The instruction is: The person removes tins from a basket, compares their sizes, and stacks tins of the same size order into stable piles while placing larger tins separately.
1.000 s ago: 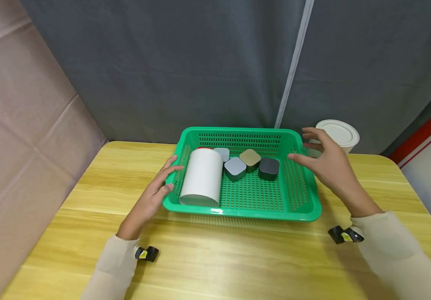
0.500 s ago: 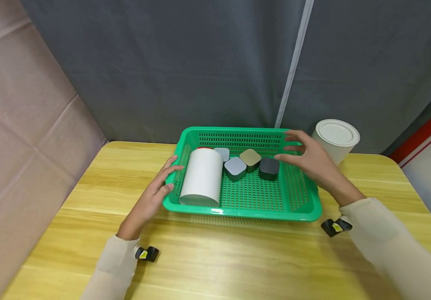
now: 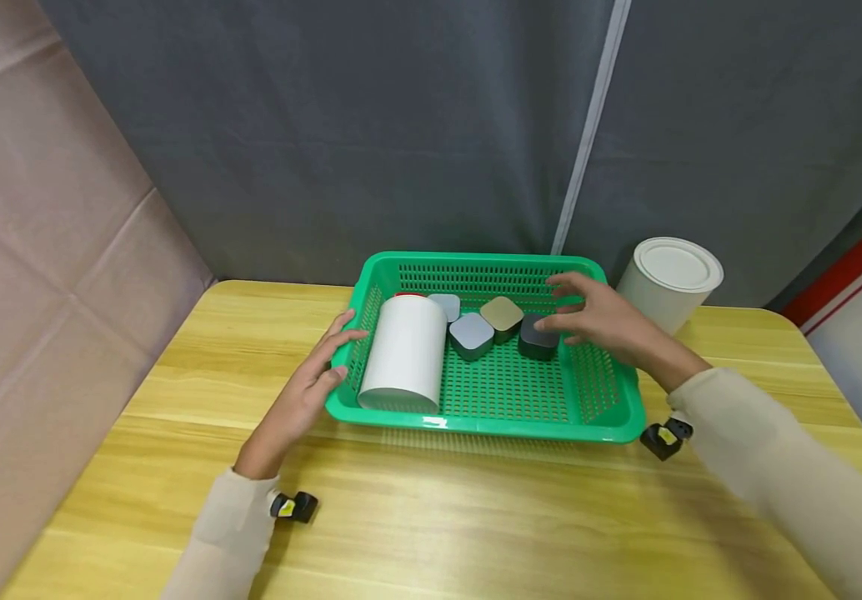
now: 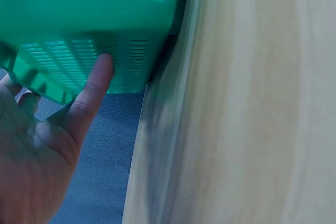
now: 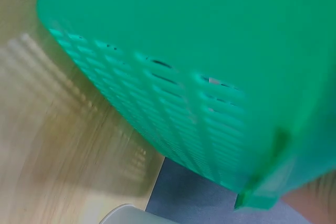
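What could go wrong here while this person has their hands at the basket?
The right hand is over the dark block and might nudge the tan block close beside it. The cylinder lies on its side, so it could roll if the basket tips. The tub stands close behind that hand and might get bumped.
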The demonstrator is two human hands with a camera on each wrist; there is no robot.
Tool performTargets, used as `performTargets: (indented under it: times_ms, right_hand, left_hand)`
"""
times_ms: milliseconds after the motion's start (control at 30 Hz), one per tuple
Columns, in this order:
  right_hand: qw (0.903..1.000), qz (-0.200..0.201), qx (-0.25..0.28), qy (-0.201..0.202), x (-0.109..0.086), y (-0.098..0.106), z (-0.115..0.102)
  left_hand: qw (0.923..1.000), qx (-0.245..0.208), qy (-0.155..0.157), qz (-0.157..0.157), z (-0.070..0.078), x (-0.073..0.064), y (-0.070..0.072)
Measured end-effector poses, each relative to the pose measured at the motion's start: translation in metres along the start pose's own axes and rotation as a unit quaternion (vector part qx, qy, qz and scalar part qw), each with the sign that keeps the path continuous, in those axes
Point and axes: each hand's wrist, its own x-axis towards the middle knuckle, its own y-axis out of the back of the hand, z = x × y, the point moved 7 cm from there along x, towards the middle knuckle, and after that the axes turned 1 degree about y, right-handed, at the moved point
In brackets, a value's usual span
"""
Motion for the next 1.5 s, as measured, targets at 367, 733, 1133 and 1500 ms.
performTargets:
  times_ms: [367,733,1133,1500]
  right_hand:
    - [0.9972,-0.050,0.031,-0.047,0.005,-0.007,0.003]
    - [0.9950,-0.053,0.028,-0.080,0.014,-0.013,0.007]
    - [0.9954,-0.061,-0.044,-0.060,0.013,-0.023,0.012]
    - [0.9871,-0.041,-0.154,0.020,0.014,-0.031,0.010]
  left_hand:
    - [1.0000,0.001,0.001,-0.002,0.001,-0.002,0.002]
    - [1.0000,0.002,0.003,-0.004,0.001,-0.003,0.003]
    - [0.9999,-0.008,-0.001,-0.007,0.001,-0.001,-0.001]
    - [0.9999,-0.004,0.007,-0.006,0.002,0.000,-0.001]
